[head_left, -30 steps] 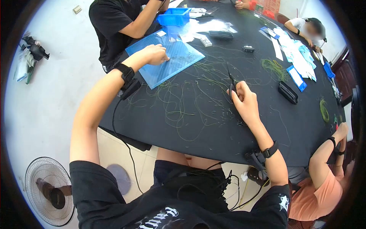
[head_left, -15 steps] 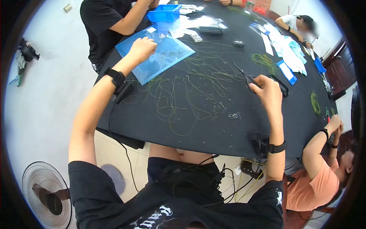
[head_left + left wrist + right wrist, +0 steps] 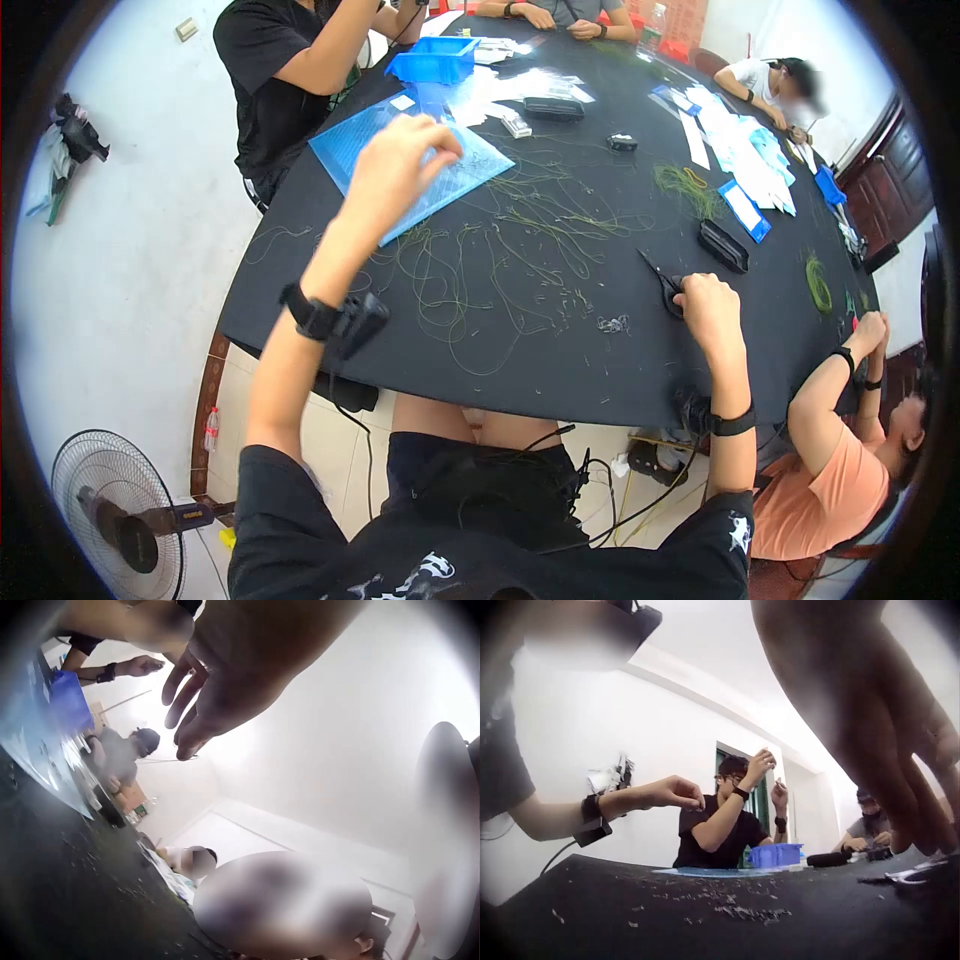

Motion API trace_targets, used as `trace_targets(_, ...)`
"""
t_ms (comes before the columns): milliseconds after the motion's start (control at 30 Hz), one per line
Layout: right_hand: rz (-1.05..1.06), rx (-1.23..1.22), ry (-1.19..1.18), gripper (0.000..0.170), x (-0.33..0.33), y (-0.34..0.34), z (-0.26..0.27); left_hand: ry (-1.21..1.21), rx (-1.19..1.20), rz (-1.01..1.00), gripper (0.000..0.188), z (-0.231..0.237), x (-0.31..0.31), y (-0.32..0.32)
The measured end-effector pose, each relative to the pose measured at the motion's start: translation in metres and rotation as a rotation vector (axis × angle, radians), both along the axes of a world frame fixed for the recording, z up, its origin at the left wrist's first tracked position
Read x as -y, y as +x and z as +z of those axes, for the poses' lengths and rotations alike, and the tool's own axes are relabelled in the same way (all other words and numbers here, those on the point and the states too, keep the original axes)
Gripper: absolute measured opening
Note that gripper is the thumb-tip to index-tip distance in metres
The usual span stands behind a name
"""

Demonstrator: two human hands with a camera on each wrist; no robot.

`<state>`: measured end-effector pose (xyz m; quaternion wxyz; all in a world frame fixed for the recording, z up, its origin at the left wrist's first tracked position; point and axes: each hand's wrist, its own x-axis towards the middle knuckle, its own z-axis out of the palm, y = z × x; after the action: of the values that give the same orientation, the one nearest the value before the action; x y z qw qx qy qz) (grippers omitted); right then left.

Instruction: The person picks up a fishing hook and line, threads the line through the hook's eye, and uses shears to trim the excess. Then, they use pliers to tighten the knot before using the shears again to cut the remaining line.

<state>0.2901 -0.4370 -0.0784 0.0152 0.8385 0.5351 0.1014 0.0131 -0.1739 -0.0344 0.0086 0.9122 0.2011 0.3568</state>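
Observation:
My left hand [image 3: 400,165] is raised above the blue translucent sheet [image 3: 345,145]. Its thumb and index fingertips meet, pinching a small thin dark piece [image 3: 195,757] that pokes out past them in the left wrist view; I cannot tell its kind. Small dark bits are scattered on the sheet. My right hand [image 3: 712,312] is low over the black table, at the right, fingers curled at the handles of black scissors [image 3: 660,275]. The blades point away and to the left. In the right wrist view the scissor handles [image 3: 915,874] are right at the fingertips, close to the tabletop.
Tangled green line [image 3: 450,270] spreads over the black tablecloth [image 3: 600,375], with a small clump of clippings [image 3: 613,324]. A black case [image 3: 723,245], a coil of green line [image 3: 818,285], white papers [image 3: 755,160] and a blue bin [image 3: 435,62] lie around. Other people sit at the table.
My left hand has risen off the blue sheet, moving toward me and slightly right. My right hand has carried the scissors right, then lowered them nearer to me.

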Motion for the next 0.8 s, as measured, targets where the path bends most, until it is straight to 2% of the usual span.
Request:
trace_targets(67, 0.082, 0.059, -0.012, 0.013, -0.005, -0.01, 0.011, -0.062, 0.057, -0.103, 0.007, -0.002, 0.016, 0.005)
trace_targets(167, 0.367, -0.209, 0.267, 0.012, -0.031, -0.039, 0.045, -0.027, 0.106, -0.217, 0.008, 0.008, 0.041, 0.014)
trace_targets(233, 0.385, -0.487, 0.351, 0.015, -0.052, -0.062, 0.071, 0.013, 0.098, -0.235, 0.009, 0.02, 0.054, 0.022)
trace_targets(333, 0.517, -0.621, 0.489, 0.018, -0.071, -0.092, 0.105, 0.057, 0.116, -0.227, 0.01, 0.037, 0.069, 0.03)
trace_targets(500, 0.527, -0.581, 0.58, 0.015, -0.09, -0.096, 0.114, 0.135, 0.162, -0.108, 0.012, 0.05, 0.078, 0.043)
trace_targets(800, 0.475, -0.524, 0.567, 0.01, -0.087, -0.094, 0.114, 0.098, 0.118, -0.118, 0.012, 0.041, 0.077, 0.05)
